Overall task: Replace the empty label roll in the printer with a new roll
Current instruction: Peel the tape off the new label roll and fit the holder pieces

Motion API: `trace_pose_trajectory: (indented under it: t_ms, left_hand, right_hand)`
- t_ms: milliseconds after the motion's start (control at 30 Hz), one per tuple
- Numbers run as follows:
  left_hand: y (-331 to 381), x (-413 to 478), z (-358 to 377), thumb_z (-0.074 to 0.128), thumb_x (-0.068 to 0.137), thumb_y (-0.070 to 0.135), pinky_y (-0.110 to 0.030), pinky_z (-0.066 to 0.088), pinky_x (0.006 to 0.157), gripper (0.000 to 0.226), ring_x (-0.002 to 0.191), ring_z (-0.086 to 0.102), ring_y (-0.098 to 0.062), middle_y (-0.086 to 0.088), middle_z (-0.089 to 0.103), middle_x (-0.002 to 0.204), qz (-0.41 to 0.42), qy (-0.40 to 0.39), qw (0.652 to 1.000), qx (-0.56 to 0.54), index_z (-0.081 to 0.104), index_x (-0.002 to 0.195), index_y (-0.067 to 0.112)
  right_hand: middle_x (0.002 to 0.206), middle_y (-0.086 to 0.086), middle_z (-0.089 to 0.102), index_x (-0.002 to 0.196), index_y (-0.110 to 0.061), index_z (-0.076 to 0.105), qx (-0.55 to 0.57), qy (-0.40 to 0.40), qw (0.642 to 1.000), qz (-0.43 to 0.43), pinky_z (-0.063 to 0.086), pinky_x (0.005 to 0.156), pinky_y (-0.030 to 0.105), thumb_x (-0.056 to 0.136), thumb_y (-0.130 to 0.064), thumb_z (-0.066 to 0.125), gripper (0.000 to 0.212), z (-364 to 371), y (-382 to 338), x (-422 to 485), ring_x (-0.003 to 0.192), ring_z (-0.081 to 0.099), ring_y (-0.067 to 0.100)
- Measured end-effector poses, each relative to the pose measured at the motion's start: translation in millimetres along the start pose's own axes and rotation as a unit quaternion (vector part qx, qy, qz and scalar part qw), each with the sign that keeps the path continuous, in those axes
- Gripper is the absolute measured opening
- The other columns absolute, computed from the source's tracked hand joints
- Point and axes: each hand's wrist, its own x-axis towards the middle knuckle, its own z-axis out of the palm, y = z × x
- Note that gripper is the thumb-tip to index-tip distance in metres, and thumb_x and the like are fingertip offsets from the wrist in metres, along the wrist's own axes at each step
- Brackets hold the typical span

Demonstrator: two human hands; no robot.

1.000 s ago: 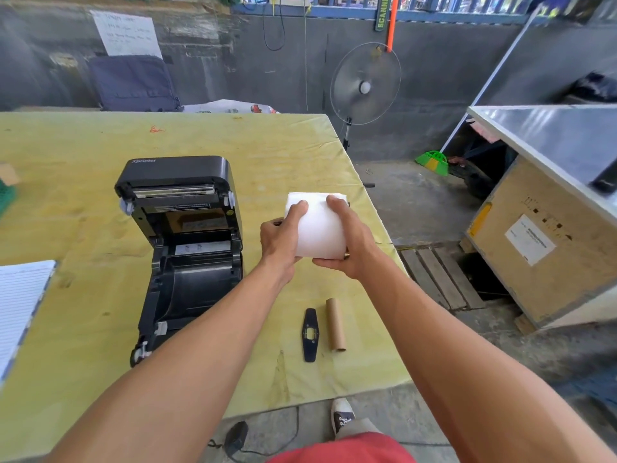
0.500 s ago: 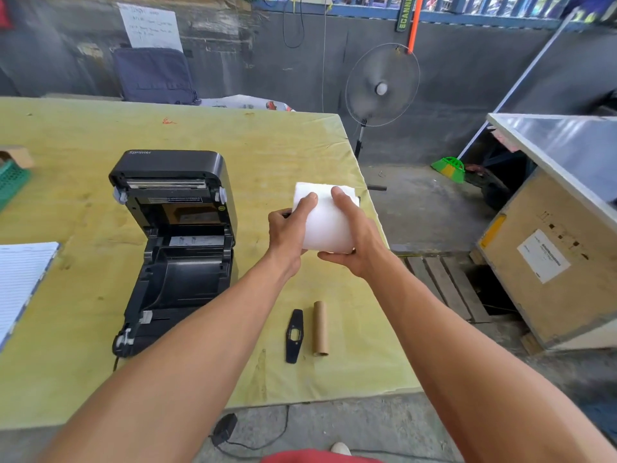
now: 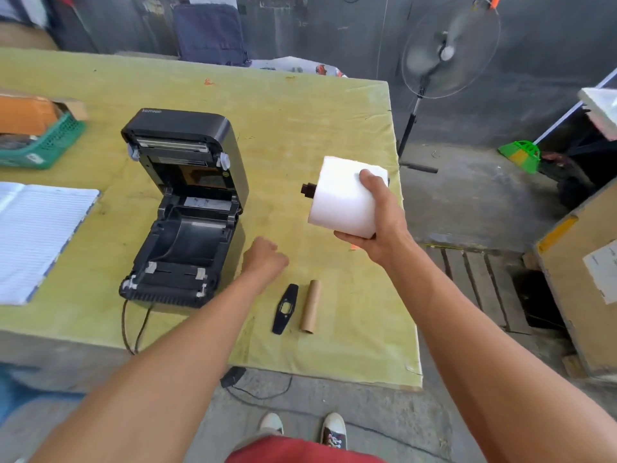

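Note:
My right hand [image 3: 380, 222] holds a new white label roll [image 3: 340, 195] above the table's right side; a black spindle end [image 3: 309, 189] sticks out of the roll's left face. My left hand [image 3: 265, 257] hovers low with its fingers curled and nothing in it, just right of the black printer [image 3: 187, 208]. The printer's lid is up and its roll bay is bare. An empty brown cardboard core [image 3: 310, 305] and a flat black spindle guide plate [image 3: 285, 309] lie side by side on the table near its front edge.
The yellow-green table [image 3: 300, 111] carries an open lined notebook [image 3: 36, 235] at the left and a green basket [image 3: 40, 142] with a box behind it. A cable [image 3: 133, 325] hangs off the front edge. A standing fan [image 3: 447, 48] and a plywood crate [image 3: 581, 295] stand to the right.
My left hand has let go of the roll and dropped toward the table near the printer. My right hand alone keeps the roll. The view has tilted down and left.

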Motion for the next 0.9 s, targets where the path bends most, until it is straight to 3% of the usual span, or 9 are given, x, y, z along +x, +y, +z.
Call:
trace_pose_trajectory:
  t_ms: [67,133,233,400,500,567,700,800,900]
  left_hand:
    - [-34,-9,11,0.075,0.077,0.019,-0.031,0.049,0.076,0.040,0.094,0.056,-0.022,-0.002,0.058,0.108,0.004,-0.019,0.992,0.127,0.056,0.111,0.015]
    - [-56,-18,24,0.082,0.070,0.030,-0.029,0.042,0.063,0.044,0.085,0.054,-0.019,0.003,0.055,0.095,0.023,-0.029,0.982,0.186,0.053,0.101,0.017]
    - [-72,-23,38,0.083,0.068,0.029,-0.030,0.038,0.052,0.042,0.078,0.058,-0.022,-0.003,0.060,0.092,0.069,0.007,0.966,0.248,0.053,0.094,0.017]
    - [-67,-16,38,0.079,0.068,0.025,-0.027,0.031,0.043,0.036,0.072,0.057,-0.023,-0.005,0.062,0.084,0.063,-0.005,0.963,0.262,0.056,0.092,0.012]
    - [-62,-10,34,0.074,0.076,0.021,-0.025,0.032,0.039,0.017,0.059,0.057,-0.020,-0.004,0.062,0.070,0.056,-0.019,0.971,0.232,0.065,0.082,0.008]
    - [-52,-6,25,0.069,0.084,0.020,-0.024,0.031,0.040,0.012,0.061,0.055,-0.020,-0.004,0.061,0.071,0.053,0.028,0.985,0.160,0.064,0.076,0.013]
    - [-3,6,-3,0.061,0.093,0.030,-0.026,0.039,0.050,0.027,0.072,0.062,-0.024,-0.003,0.066,0.074,0.085,0.111,0.990,-0.029,0.061,0.069,0.018]
    - [37,12,-20,0.054,0.096,0.023,-0.041,0.057,0.078,0.018,0.083,0.070,-0.026,-0.008,0.073,0.093,0.131,0.046,0.982,-0.125,0.068,0.093,0.013]
    - [49,16,-34,0.054,0.093,0.013,-0.046,0.057,0.083,0.019,0.091,0.068,-0.026,-0.007,0.071,0.102,0.216,-0.001,0.975,-0.044,0.065,0.109,0.013]
  right_hand:
    - [0.114,0.006,0.072,0.116,-0.024,0.061,-0.001,-0.007,1.000,0.008,0.063,0.065,0.050,0.062,-0.054,0.081,0.065,-5,0,2,0.095,0.074,0.031]
    - [0.114,0.006,0.072,0.118,-0.025,0.060,-0.007,-0.013,1.000,0.016,0.063,0.066,0.050,0.062,-0.054,0.081,0.067,-9,2,4,0.096,0.074,0.031]
    - [0.115,0.007,0.072,0.118,-0.025,0.060,-0.019,-0.019,0.999,0.021,0.063,0.065,0.050,0.063,-0.054,0.081,0.066,-16,6,5,0.096,0.073,0.031]
    - [0.117,0.007,0.071,0.120,-0.023,0.059,-0.023,-0.020,0.999,0.024,0.063,0.067,0.050,0.068,-0.053,0.080,0.064,-22,8,6,0.098,0.072,0.032]
    - [0.117,0.007,0.071,0.120,-0.023,0.059,-0.027,-0.016,0.999,0.020,0.063,0.065,0.048,0.068,-0.053,0.080,0.064,-21,7,7,0.098,0.072,0.031]
    - [0.115,0.007,0.071,0.117,-0.023,0.059,-0.027,-0.008,0.999,0.015,0.063,0.064,0.048,0.066,-0.053,0.081,0.063,-17,6,7,0.097,0.073,0.031]
    - [0.113,0.006,0.071,0.110,-0.024,0.061,-0.028,0.003,1.000,0.005,0.063,0.062,0.047,0.065,-0.053,0.082,0.057,0,6,5,0.095,0.073,0.030]
    - [0.115,0.008,0.069,0.119,-0.020,0.058,-0.035,0.015,0.999,-0.007,0.062,0.061,0.047,0.064,-0.054,0.082,0.069,19,11,3,0.096,0.071,0.031]
    - [0.117,0.009,0.068,0.125,-0.016,0.055,-0.041,0.027,0.999,-0.016,0.062,0.059,0.044,0.064,-0.054,0.082,0.077,35,15,0,0.096,0.071,0.031]
